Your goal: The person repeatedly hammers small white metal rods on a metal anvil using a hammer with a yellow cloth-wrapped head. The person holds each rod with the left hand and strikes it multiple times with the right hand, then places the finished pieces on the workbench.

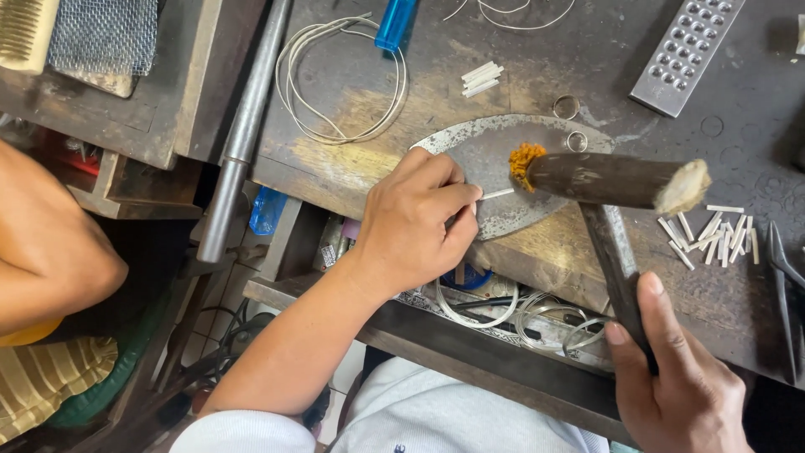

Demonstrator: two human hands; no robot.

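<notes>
My left hand [415,220] pinches a short strip of silver metal [498,194] and holds it flat on a round steel plate [486,151]. In my right hand [675,373] is the dark handle of a mallet [612,179]. Its horn-like head hangs just above the plate, with a frayed orange end right next to the strip's tip. Two small silver rings [567,106] lie at the plate's far edge.
Cut silver strips [713,235] lie in a pile at the right, with more strips [481,78] at the back. A wire coil [340,80], a blue lighter [394,23], a dimpled steel block [688,50], pliers [784,277] and a steel mandrel [243,126] surround the bench. Another person's arm [50,243] is at left.
</notes>
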